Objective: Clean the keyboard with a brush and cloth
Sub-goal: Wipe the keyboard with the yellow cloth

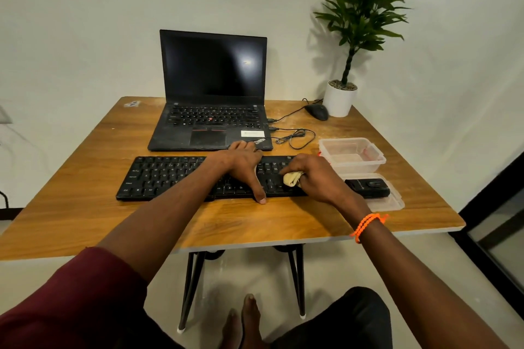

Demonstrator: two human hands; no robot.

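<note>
Gripping cloth (292, 178), right hand (314, 178) on keyboard (170, 176); left hand (241, 164) spread flat.

Black full-size plastic keyboard (170, 177) lies across wooden tabletop (85, 193), w/ open black laptop (211, 93) just behind. Left hand (243, 166) spread flat on keys, thumb over front edge. Right hand (309, 176) presses bunched cream cloth (292, 178) onto keys at right end. Clear plastic tub (353, 154) & black device on clear lid (397, 201) nearby, right.
</note>
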